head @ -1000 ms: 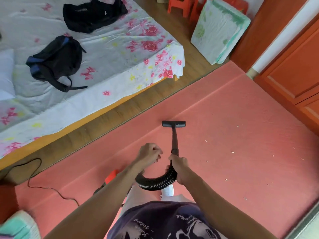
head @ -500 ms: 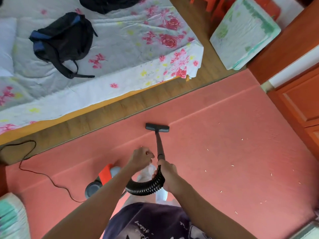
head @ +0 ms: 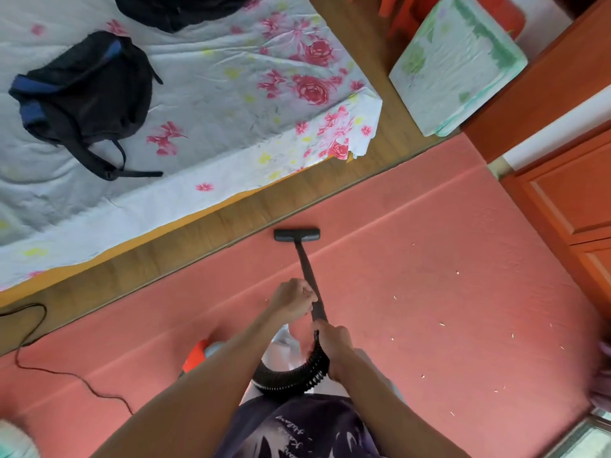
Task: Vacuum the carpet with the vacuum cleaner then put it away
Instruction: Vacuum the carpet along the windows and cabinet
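A black vacuum wand runs from my hands to a flat black floor head, which rests on the pink carpet right at its edge by the wooden floor strip. My left hand is closed around the wand's upper part. My right hand grips where the wand meets the ribbed black hose, which curls under my arms. The red and grey vacuum body sits on the carpet behind my left arm, mostly hidden. Small pale crumbs dot the carpet to the right.
A bed with a floral sheet holds a black backpack at the upper left. The black power cord trails over the carpet at left. A wrapped pale package leans at the top right. Orange wooden cabinets line the right side.
The floor head has been pushed forward and left to the carpet's edge by the wooden strip. My left hand has closed onto the wand, and the view has shifted toward the bed.
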The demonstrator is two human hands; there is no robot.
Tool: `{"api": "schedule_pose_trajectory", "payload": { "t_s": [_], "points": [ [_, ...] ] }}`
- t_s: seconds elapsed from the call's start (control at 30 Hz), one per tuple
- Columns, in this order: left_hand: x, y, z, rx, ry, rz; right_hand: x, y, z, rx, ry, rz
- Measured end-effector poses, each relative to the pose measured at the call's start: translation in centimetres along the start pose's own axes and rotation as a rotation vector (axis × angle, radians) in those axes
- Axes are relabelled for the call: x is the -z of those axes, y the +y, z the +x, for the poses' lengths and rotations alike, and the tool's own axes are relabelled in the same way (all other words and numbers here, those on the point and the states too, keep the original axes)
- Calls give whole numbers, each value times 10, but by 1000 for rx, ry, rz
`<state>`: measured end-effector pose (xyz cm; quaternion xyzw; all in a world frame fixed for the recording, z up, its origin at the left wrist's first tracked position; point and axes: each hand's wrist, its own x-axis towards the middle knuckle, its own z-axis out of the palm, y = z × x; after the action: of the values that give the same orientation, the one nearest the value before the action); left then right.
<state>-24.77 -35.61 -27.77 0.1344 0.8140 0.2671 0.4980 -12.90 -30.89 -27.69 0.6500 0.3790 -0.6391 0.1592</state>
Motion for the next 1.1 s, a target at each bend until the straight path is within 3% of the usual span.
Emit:
{"api": "schedule_pose_trajectory", "payload": {
  "t_s": [0.3,0.6,0.93,1.1],
  "points": [
    [4,30,20,5,19,91,15,-99,47,37,19,126],
    [-3,34,35,45,-75,84,8,-43,17,-124,9,400],
    [34,44,44,20,106,27,16,-143,80,-38,-23,424],
    [50,42,47,48,102,22,4,-137,67,-67,-40,512]
  ]
}}
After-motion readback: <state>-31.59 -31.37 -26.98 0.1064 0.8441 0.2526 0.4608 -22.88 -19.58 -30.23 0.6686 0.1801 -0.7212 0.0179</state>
